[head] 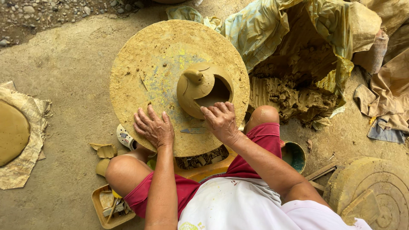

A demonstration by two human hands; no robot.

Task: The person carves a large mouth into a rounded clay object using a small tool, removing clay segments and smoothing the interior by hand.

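Observation:
A round clay-caked wheel disc (pixel 140 55) lies flat in front of me. On it stands a small domed clay pot (pixel 200 87) with a knob on top and a cut-out opening on its right side. My left hand (pixel 154 127) rests flat, fingers spread, on the disc's near edge, left of the pot. My right hand (pixel 220 120) lies just below the pot, its fingertips touching the pot's near side at the opening. A thin blade-like tool (pixel 192 130) sits on the disc between the hands. Neither hand grips anything.
A heap of wet clay (pixel 294 91) in plastic sheeting (pixel 272 25) lies to the right. A small green bowl (pixel 294 155) and another round disc (pixel 375 187) sit at lower right. A tray of tools (pixel 110 206), clay scraps (pixel 104 150) and a flat clay slab (pixel 12 132) lie left.

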